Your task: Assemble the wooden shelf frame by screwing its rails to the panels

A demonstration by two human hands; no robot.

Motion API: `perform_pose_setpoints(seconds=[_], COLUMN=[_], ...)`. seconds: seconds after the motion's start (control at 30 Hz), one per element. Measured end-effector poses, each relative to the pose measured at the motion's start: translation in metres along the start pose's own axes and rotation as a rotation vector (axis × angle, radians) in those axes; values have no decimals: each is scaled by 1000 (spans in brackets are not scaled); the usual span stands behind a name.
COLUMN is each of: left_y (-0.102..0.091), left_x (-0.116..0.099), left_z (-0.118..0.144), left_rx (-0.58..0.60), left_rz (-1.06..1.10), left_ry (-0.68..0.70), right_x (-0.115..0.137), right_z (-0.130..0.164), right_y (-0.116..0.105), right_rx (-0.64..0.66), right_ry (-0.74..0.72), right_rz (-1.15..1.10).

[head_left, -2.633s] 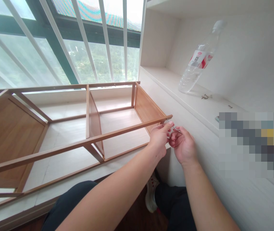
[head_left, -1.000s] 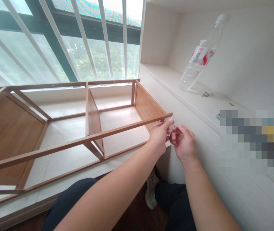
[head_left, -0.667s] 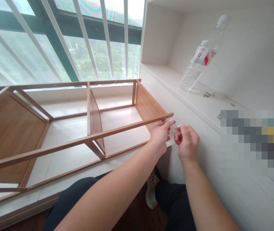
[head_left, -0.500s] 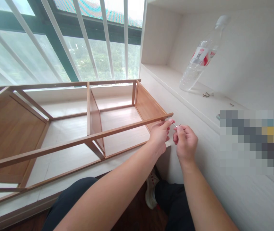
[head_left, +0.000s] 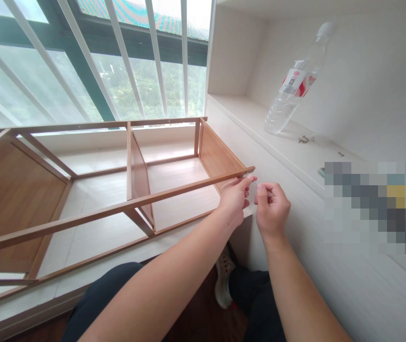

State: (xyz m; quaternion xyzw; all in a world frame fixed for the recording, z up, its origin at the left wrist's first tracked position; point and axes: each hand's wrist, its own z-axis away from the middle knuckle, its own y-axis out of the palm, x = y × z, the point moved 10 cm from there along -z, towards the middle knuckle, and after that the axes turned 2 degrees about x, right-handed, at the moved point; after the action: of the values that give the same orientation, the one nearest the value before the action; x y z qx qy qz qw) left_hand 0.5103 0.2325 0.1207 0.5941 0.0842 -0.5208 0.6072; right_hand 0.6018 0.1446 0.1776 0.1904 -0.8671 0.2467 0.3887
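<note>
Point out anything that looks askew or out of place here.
The plastic bottle on the white shelf leans steeply instead of standing upright. A few loose screws lie scattered beside it. The wooden frame looks square.

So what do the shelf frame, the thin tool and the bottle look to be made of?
Shelf frame: wood or bamboo-look board, warm brown, visible grain. Thin tool pinched in the right hand: apparently bare metal, grey and glinting. Bottle: clear plastic with a red-and-white label.

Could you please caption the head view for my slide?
Both hands, left hand and right hand, work a thin metal key at the wooden rack corner.
</note>
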Motion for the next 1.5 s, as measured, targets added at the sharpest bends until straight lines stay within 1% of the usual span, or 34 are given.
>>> perform_pose_setpoints(seconds=[0.07,0.1,0.2,0.27,0.37,0.47,0.57,0.67,0.8,0.93,1.13,1.33,1.5], left_y=[0,-1,-2,-2,-2,-2,-2,-2,3,5,3,1,1], left_x=[1,1,1,1,1,-1,0,0,-1,-1,-4,-1,-2], left_z=[0,0,1,2,2,2,2,4,7,8,6,3,3], left_rx=[-1,-5,-17,-22,-21,-22,-34,-28,9,31,25,22,19], left_rz=[0,-1,-3,-5,0,0,-7,-11,-30,-51,-31,-32,-39], left_ry=[1,2,2,-7,-10,-4,-15,-18,3,11,30,13,26], right_x=[-4,-8,-28,-35,-39,-39,-38,-37,-30,-22,-17,-14,-14], right_z=[-1,-2,0,3,5,6,6,6,5,5,7,6,5], right_y=[1,2,14,24,32,38,37,31,17,10,7,6,4], right_rx=[-1,2,48,74,98,140,146,113,57,49,31,25,13], right_ry=[37,80,267,371,471,524,500,440,304,194,116,80,73], right_rz=[-43,-94,-356,-533,-692,-757,-730,-658,-494,-334,-186,-160,-125])
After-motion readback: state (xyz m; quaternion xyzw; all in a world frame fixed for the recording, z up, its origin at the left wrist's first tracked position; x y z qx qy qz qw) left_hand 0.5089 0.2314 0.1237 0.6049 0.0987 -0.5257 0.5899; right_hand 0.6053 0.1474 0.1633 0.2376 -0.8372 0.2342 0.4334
